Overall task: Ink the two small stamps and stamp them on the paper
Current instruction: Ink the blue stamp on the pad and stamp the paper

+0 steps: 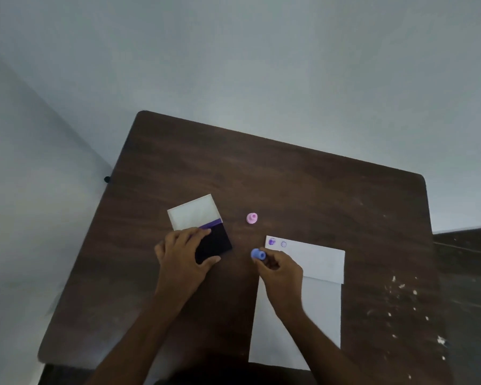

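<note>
Dim, flat, bluish light; soft shadows. The whole view is slightly blurred, and wide-angle distortion bends the dark brown wooden table (303, 184) at its edges.

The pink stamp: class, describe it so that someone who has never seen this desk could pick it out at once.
Start at the dark wooden table and find the white paper on its right half. Just beyond the paper's far left corner, right of the ink pad, stands the pink stamp, alone and untouched. The other stamp, the blue stamp, is held in the right hand.
</note>
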Available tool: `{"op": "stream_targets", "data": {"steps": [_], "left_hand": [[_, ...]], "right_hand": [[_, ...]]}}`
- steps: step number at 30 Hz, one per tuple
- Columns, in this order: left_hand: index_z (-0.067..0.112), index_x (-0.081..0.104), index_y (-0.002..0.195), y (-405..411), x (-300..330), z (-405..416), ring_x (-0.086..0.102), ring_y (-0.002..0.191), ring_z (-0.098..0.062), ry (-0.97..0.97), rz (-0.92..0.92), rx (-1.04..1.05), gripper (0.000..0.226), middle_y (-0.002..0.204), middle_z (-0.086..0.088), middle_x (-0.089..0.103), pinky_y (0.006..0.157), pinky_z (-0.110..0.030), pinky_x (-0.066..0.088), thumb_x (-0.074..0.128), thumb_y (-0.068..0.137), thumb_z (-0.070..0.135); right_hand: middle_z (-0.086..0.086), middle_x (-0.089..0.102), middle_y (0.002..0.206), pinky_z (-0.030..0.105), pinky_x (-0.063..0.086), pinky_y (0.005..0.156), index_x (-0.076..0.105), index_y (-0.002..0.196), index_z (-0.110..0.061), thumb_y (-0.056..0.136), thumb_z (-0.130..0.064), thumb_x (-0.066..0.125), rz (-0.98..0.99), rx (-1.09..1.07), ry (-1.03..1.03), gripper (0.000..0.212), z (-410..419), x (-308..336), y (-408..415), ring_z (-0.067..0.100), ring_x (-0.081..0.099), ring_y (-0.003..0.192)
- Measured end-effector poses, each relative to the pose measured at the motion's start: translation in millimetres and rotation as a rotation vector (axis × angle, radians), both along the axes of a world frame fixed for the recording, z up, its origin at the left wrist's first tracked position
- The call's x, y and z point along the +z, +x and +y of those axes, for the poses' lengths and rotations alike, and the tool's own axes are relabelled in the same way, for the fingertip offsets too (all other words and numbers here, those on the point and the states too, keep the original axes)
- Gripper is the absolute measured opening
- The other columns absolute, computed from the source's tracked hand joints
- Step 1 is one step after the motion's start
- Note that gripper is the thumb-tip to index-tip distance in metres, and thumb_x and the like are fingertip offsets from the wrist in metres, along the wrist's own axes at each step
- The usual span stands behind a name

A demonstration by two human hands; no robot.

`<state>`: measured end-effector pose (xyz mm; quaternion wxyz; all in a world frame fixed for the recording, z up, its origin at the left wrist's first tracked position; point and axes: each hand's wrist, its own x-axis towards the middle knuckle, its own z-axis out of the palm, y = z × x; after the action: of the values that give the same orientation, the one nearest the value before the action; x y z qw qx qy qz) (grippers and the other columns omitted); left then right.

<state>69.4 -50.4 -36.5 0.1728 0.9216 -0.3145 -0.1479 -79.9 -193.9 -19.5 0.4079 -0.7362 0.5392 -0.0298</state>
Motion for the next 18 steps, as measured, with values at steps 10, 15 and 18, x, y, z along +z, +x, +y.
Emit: {"op": "stream_targets", "data": {"steps": [10,15,18], "left_hand": [[0.024,0.057,0.129,-59.0,-8.3,-101.9,0.050,0.121,-0.015,-0.051,0.182,-0.311,0.043,0.134,0.004,0.057,0.106,-0.026,0.030,0.056,0.090,0.043],[0.024,0.056,0.130,-74.3,-18.7,-126.2,0.054,0.118,-0.019,-0.020,0.135,-0.353,0.046,0.133,0.001,0.059,0.103,-0.027,0.036,0.058,0.088,0.043],[0.022,0.063,0.122,-78.3,-25.6,-132.0,0.062,0.107,-0.023,0.013,0.087,-0.361,0.040,0.120,-0.004,0.067,0.094,-0.030,0.045,0.065,0.085,0.035]], "right_hand": [[0.006,0.072,0.092,0.011,0.040,0.061,0.070,0.098,-0.009,0.083,-0.030,0.070,0.049,-0.192,-0.053,0.025,-56.5,-11.7,-40.9,0.012,0.058,0.070],[0.006,0.071,0.100,0.011,0.035,0.064,0.067,0.101,-0.009,0.087,-0.033,0.064,0.110,-0.148,0.000,0.028,-73.9,-23.4,-42.6,0.011,0.052,0.074],[0.006,0.069,0.105,0.016,0.037,0.071,0.065,0.103,-0.009,0.089,-0.035,0.062,0.130,-0.131,0.037,0.029,-79.3,-28.3,-41.6,0.010,0.050,0.077]]}}
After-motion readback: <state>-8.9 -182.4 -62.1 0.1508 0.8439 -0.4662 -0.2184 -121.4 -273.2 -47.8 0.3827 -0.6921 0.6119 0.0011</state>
